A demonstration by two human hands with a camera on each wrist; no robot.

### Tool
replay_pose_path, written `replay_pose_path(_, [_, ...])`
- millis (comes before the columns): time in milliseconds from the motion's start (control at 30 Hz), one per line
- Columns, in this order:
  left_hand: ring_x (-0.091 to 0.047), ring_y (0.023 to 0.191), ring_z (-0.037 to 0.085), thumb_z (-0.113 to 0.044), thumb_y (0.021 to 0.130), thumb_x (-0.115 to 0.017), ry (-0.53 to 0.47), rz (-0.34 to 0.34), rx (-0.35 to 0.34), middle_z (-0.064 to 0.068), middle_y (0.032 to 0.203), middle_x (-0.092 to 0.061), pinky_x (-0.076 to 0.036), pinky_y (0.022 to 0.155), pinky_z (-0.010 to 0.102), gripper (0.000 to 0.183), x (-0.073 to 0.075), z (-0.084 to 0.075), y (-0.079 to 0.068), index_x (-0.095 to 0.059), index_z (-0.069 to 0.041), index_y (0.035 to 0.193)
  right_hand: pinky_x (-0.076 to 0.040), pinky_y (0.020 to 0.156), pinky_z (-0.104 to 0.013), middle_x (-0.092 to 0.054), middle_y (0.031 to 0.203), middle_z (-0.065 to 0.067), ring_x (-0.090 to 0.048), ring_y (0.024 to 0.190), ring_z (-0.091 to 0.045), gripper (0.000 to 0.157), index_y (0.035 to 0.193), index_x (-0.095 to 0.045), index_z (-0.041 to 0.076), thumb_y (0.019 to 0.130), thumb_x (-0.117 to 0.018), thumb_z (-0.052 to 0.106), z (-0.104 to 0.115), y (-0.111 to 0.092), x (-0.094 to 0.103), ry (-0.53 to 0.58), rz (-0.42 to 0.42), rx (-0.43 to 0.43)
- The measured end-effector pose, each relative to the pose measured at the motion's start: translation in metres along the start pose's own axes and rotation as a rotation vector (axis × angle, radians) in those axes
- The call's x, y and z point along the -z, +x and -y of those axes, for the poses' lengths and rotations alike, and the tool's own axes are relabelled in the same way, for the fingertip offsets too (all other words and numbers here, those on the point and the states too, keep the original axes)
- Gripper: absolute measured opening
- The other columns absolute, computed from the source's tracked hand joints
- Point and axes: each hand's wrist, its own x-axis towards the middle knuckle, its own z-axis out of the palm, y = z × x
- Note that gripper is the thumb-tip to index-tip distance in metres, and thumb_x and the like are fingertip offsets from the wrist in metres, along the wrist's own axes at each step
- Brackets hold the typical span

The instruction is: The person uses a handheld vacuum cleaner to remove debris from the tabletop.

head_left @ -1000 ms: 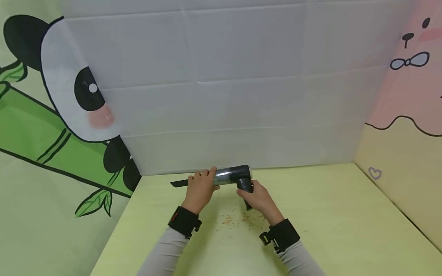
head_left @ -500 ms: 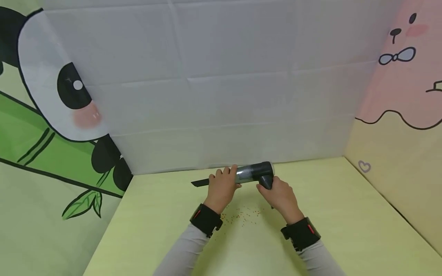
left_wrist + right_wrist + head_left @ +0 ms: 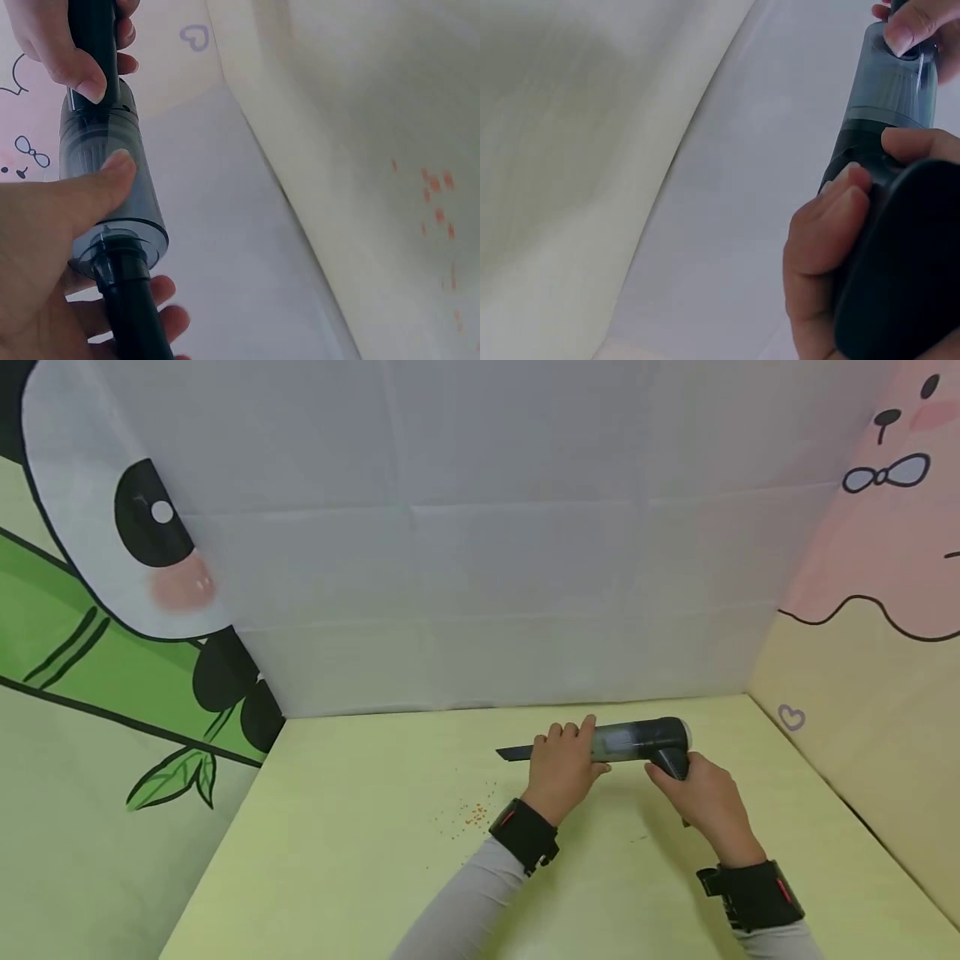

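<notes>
Plainly, left grip and right grip clamp a smooth, tubular, part-transparent vacuum.

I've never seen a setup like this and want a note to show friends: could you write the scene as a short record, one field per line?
Held: vacuum, off the table
Left hand: grips the clear barrel, near the nozzle
Right hand: grips the handle
Nozzle direction: toward the left of the head view
On the table: scattered orange bits, apart from the nozzle
On both wrists: black bands
Left backdrop: panda drawing
</notes>
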Motion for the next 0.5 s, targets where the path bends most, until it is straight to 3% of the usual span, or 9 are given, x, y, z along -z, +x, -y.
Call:
replay_pose_path(167, [-0.060, 0.112, 0.017, -0.068, 0.090, -0.060, 0.065, 0.006, 0.013, -0.002, 0.116, -0.065, -0.049, 0.095, 0.032, 0.069, -0.002, -0.025, -0.004, -0.053, -0.017, 0.137, -0.043, 0.049, -0.036, -0.058, 0.066, -0.009, -0.056, 0.051, -0.021, 0.062, 0.096, -0.054, -0.003, 0.097, -0.056, 0.059, -0.025, -0.007, 0.025, -0.066, 0.010, -0.032])
replay_pose_path(367, [-0.060, 0.102, 0.013, -0.041, 0.096, -0.069, 0.115, -0.082, -0.055, -0.003, 0.109, -0.064, -0.050, 0.089, 0.024, 0.036, -0.010, -0.049, -0.011, -0.060, -0.016, 0.121, -0.041, 0.050, -0.036, -0.058, 0.067, -0.007, -0.056, 0.054, -0.022, 0.064, 0.095, -0.055, -0.004, 0.098, -0.053, 0.060, -0.045, -0.016, 0.048, -0.133, 0.052, -0.064])
replay_pose_path(500, [-0.058, 0.097, 0.011, -0.036, 0.097, -0.069, 0.115, -0.082, -0.054, -0.004, 0.105, -0.062, -0.050, 0.080, 0.018, 0.028, -0.021, -0.065, -0.013, -0.063, -0.016, 0.116, -0.039, 0.051, -0.036, -0.056, 0.067, -0.006, -0.055, 0.056, -0.022, 0.062, 0.089, -0.054, 0.000, 0.098, -0.052, 0.061, -0.058, -0.022, 0.059, -0.179, 0.086, -0.084])
